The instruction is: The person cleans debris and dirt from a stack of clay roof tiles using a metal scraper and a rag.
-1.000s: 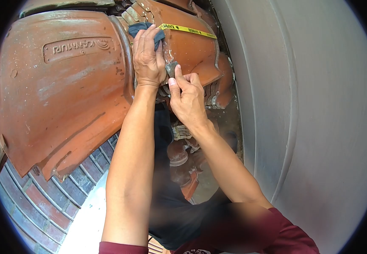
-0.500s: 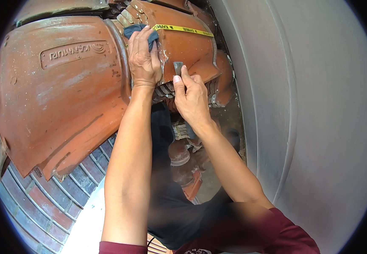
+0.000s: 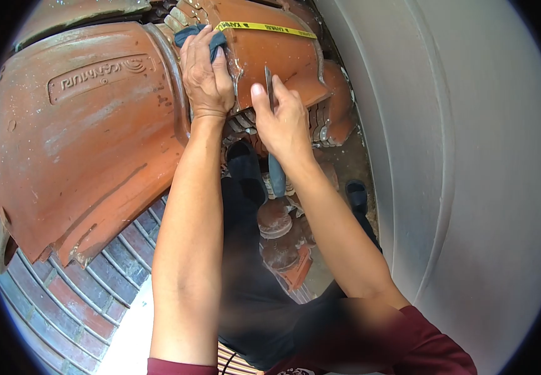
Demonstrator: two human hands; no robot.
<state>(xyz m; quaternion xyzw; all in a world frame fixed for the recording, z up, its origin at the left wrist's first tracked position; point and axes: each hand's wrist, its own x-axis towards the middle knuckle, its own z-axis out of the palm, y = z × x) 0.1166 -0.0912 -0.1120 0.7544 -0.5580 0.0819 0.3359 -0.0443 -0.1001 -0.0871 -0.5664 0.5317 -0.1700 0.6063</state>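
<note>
My left hand (image 3: 207, 81) is closed on a dark blue cloth (image 3: 189, 36), which bunches out past the fingers at the left edge of the strapped tile stack. Orange clay roof tiles (image 3: 270, 53) stand in that stack, the top one bearing pale white specks. A scraper (image 3: 268, 78) sits in my right hand (image 3: 283, 122), its thin blade edge-on and pointing up in front of the tile face. Below the wrist its blue-grey handle (image 3: 277, 178) shows. My right thumb lies along the blade.
A large tile with raised KANMURI lettering (image 3: 102, 78) lies at left. Yellow printed strapping (image 3: 264, 27) crosses the stack. A smooth grey curved wall (image 3: 483, 156) rises at right. Broken tile pieces (image 3: 283, 250) lie below near a dark shoe (image 3: 245, 162). Patterned brick paving (image 3: 83, 300) is lower left.
My right hand has lifted a little and turned the scraper, so its blade shows edge-on instead of flat. The handle has come into view. My left hand keeps the cloth at the tile edge.
</note>
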